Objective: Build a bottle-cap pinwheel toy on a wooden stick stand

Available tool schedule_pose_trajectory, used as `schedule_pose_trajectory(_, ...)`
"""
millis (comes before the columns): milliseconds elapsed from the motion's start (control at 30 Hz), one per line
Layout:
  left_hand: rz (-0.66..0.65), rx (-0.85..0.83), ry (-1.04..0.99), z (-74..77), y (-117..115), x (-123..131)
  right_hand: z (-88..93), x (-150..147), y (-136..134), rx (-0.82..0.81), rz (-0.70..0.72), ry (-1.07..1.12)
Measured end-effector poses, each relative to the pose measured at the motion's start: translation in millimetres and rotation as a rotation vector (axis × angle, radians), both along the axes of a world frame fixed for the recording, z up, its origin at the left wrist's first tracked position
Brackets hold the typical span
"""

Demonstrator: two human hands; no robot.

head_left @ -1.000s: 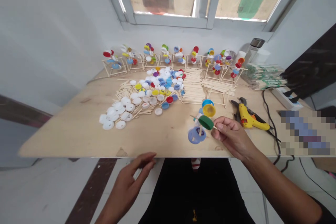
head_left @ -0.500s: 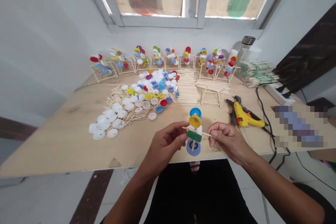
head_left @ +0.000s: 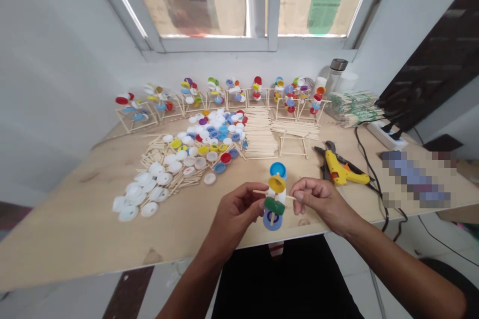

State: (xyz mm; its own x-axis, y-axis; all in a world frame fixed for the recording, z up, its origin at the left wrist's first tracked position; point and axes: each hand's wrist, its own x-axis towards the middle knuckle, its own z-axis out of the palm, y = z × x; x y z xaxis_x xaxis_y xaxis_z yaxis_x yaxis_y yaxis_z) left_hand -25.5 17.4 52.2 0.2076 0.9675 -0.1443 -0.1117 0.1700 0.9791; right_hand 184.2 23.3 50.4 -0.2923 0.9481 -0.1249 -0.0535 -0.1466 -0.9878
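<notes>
Between my hands, above the table's front edge, is a bottle-cap wheel point(head_left: 276, 184) with blue, yellow, white and green caps on a thin wooden stick. My right hand point(head_left: 318, 202) pinches the stick's right end between thumb and fingers. On the other side, my left hand point(head_left: 243, 209) has its fingers closed round the wheel's left side, by the stick's left end and the green cap. Beyond the wheel stands an open stick frame point(head_left: 295, 153) with no caps on it.
Loose caps point(head_left: 219, 132) and sticks point(head_left: 260, 134) cover the middle of the table point(head_left: 86, 219). Finished cap wheels on frames point(head_left: 138, 114) line the wall. A yellow glue gun point(head_left: 342, 169), black cables, a power strip point(head_left: 385, 135) and a glass bottle point(head_left: 336, 75) are at the right.
The camera view has shifted, so the table's contents appear further left and slightly lower. The wheel has turned slightly between my hands; both hands keep their hold.
</notes>
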Motion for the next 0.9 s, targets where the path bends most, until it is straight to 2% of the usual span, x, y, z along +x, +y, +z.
schedule_pose_trajectory(200,-0.001,-0.01,-0.004,0.2,6.3,7.6,1.9,12.5,6.0,0.052,0.082,-0.061)
schedule_pose_trajectory(500,-0.037,0.116,0.084,0.7,24.7,19.9,1.6,30.1,19.8,0.068,0.11,-0.134)
schedule_pose_trajectory(600,-0.088,0.122,0.11,0.2,35.7,25.5,5.4,37.4,25.1,0.118,0.107,-0.264)
schedule_pose_trajectory(767,-0.163,0.148,0.141,0.6,54.0,35.3,9.3,50.0,34.2,0.31,0.065,-0.575)
schedule_pose_trajectory(900,-0.208,0.178,0.19,-1.8,65.4,40.5,6.8,56.6,39.8,0.406,0.041,-0.699)
